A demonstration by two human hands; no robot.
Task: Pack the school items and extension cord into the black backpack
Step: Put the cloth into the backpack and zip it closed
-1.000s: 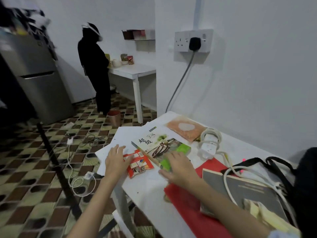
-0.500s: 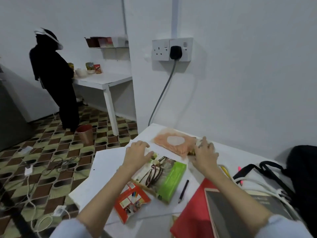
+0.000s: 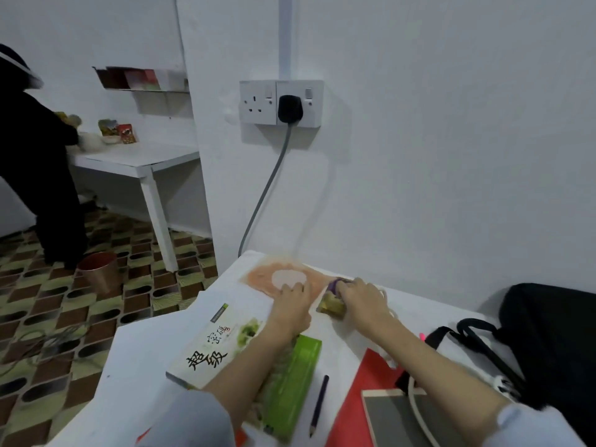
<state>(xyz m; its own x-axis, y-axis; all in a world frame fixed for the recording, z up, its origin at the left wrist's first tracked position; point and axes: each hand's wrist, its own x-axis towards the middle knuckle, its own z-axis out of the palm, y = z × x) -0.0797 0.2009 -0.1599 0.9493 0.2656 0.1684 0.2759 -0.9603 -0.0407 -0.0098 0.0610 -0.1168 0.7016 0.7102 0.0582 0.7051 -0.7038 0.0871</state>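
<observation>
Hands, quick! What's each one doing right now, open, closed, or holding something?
Left hand: open, resting flat on the orange pouch.
Right hand: closed on a small purple and yellowish thing; what it is cannot be told.

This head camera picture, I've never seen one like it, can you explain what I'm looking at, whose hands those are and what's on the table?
There is no machine here. A person wears a wide-angle camera on the head, so you look forward and down along their own two arms.

The left hand rests on an orange pouch at the far end of the white table. The right hand beside it closes on a small yellowish and purple item; what it is I cannot tell.

Nearer lie a book with a green edge, a pencil, a red folder and a grey notebook with a white cord across it. The black backpack waits at the right.

Behind, a black plug sits in a wall socket.
</observation>
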